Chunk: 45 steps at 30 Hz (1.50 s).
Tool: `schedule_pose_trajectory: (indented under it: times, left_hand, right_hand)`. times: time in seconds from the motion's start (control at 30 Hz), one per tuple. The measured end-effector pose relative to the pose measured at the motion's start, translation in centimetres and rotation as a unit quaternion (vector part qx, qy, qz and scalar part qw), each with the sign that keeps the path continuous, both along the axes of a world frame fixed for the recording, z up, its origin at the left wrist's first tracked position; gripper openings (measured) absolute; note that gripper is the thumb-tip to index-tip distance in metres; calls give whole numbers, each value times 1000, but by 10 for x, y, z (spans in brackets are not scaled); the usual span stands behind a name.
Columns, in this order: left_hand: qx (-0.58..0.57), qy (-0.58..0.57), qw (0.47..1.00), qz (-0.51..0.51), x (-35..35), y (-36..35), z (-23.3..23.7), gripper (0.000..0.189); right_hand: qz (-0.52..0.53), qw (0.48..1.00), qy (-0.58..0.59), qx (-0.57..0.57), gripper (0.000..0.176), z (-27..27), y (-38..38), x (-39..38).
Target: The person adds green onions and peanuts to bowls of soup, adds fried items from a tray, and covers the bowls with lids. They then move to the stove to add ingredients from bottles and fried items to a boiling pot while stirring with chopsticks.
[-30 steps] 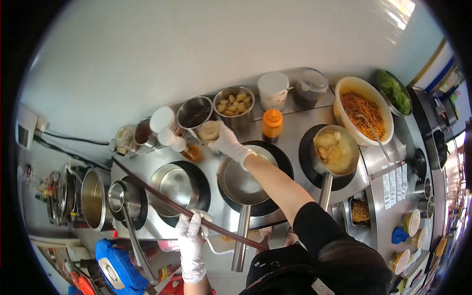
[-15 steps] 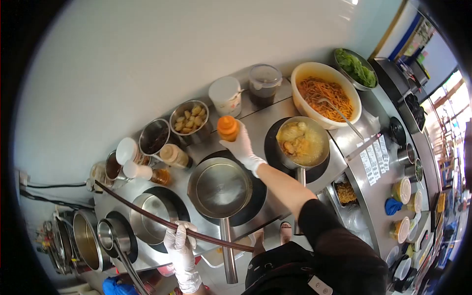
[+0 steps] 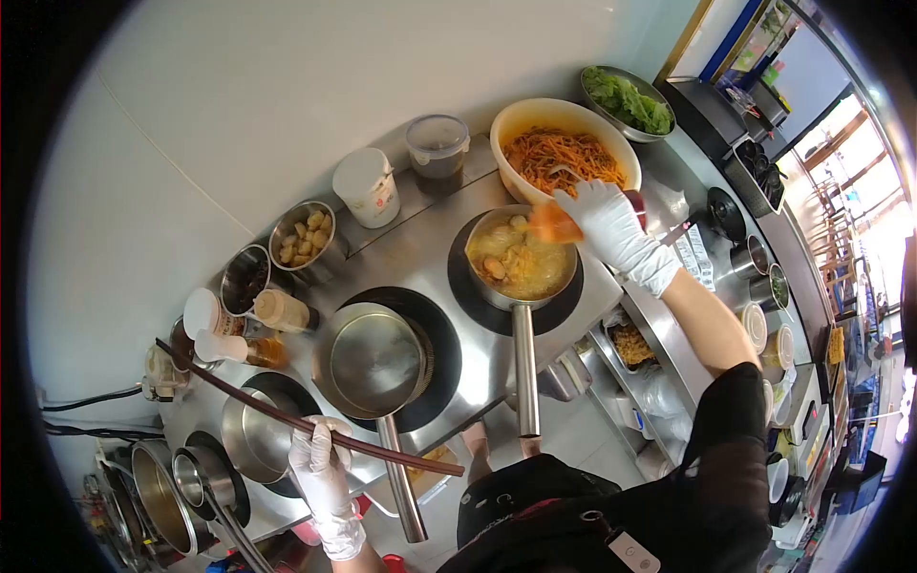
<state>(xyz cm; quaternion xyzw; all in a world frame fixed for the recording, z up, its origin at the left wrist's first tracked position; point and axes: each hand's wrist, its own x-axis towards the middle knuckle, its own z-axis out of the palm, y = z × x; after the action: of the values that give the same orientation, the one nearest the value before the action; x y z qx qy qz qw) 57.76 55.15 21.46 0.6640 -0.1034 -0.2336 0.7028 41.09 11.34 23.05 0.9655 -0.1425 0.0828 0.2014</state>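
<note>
My gloved right hand point(image 3: 616, 229) is closed around a bottle with an orange top point(image 3: 556, 225). The bottle is tipped over, its blurred top above the right edge of a saucepan point(image 3: 522, 320) of yellowish broth with pieces of food point(image 3: 521, 258). Whether anything pours out cannot be made out. My gloved left hand point(image 3: 320, 465) is wrapped around a long brown tube point(image 3: 258, 406), which slants over a steel pot point(image 3: 256, 435). Beside that, a saucepan of clear liquid point(image 3: 377, 358) sits on the middle burner.
Along the wall stand a bowl of potato-like chunks point(image 3: 304, 239), a white lidded tub point(image 3: 366, 187), a clear lidded container point(image 3: 437, 153), a large bowl of shredded orange food point(image 3: 573, 158) and a bowl of lettuce point(image 3: 630, 103). Saucepan handles point(image 3: 401, 482) jut over the front edge.
My right hand has moved right with the bottle, from above the counter to beside the broth saucepan, and tipped it. My left hand keeps the tube. The view has shifted right.
</note>
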Motion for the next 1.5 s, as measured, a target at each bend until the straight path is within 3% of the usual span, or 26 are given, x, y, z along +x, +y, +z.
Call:
schedule_pose_trajectory:
  times: [0.1, 0.2, 0.33, 0.4, 0.5, 0.63, 0.77, 0.83, 0.87, 1.03, 1.1, 1.13, 1.17, 1.2, 1.27, 1.3, 1.33, 1.37, 1.4, 1.43, 1.47, 1.5]
  left_hand:
    - [-26, 15, 999, -28, -9, -14, 2, 13]
    - [-32, 16, 998, -45, -20, -27, 4, 13]
    - [-34, 11, 997, -69, -34, -44, 11, 12]
    - [-35, 10, 997, -65, -40, -47, 11, 11]
    - [-24, 10, 997, -78, -43, -47, 12, 12]
    - [-47, 32, 996, -64, -47, -49, 12, 11]
    - [-39, 28, 997, -53, -47, -49, 11, 11]
    - [-38, 29, 998, -49, -47, -51, 13, 11]
    - [-37, 27, 998, -44, -48, -51, 15, 11]
    - [-34, 29, 998, -35, -47, -44, 16, 12]
    - [-48, 15, 997, -53, -42, -37, 12, 14]
    - [-24, 6, 999, -39, -40, -32, 10, 14]
    - [-25, 6, 999, -33, -38, -29, 9, 14]
    - [-25, 5, 999, -29, -36, -25, 10, 14]
    - [-22, 23, 999, -7, -31, -17, 11, 15]
    - [-21, 22, 1000, 4, -30, -14, 12, 15]
    - [-11, 27, 1000, 4, -27, -10, 13, 16]
    - [0, 31, 1000, 3, -25, -8, 16, 17]
    - [-17, 42, 999, 0, -25, -9, 23, 18]
    - [-28, 53, 998, 0, -23, -7, 25, 18]
    - [-35, 55, 998, 5, -22, -6, 25, 18]
    - [-43, 57, 997, 7, -21, -4, 25, 18]
  right_hand:
    - [10, 969, 133, -208, 22, -18, -25, -36]
    - [-4, 955, 229, -187, 17, -27, -25, -50]
    - [-1, 965, 193, -177, 13, -31, -29, -50]
    - [-82, 970, 168, -159, 17, -22, -40, -41]
    - [-89, 964, 164, -189, 17, -12, -56, -48]
    - [-41, 963, 190, -185, 13, -9, -45, -66]
    - [1, 970, 132, -205, 12, -3, -42, -51]
    - [-34, 991, 60, -113, 12, -5, -47, -26]
    - [-23, 991, 44, -126, 12, -2, -45, -15]
    - [-89, 987, 114, -65, 18, -7, -50, 24]
    - [-92, 991, 96, -29, 27, -11, -59, 17]
    - [-112, 991, 74, 1, 43, -21, -69, 14]
    - [-106, 992, 73, 0, 43, -17, -64, 15]
    - [-120, 986, 10, 111, 48, -10, -52, 13]
    - [-95, 941, -88, 314, 61, -4, -39, 22]
    - [-84, 941, -86, 316, 61, -7, -33, 34]
    - [-32, 909, -149, 387, 58, -15, -22, 52]
    - [19, 865, -210, 456, 55, -21, -7, 71]
    - [52, 757, -239, 606, 54, -4, 31, 90]
    - [54, 685, -250, 682, 58, -18, 46, 113]
    - [119, 692, -284, 653, 65, -43, 57, 142]
    - [95, 726, -289, 617, 67, -52, 77, 165]
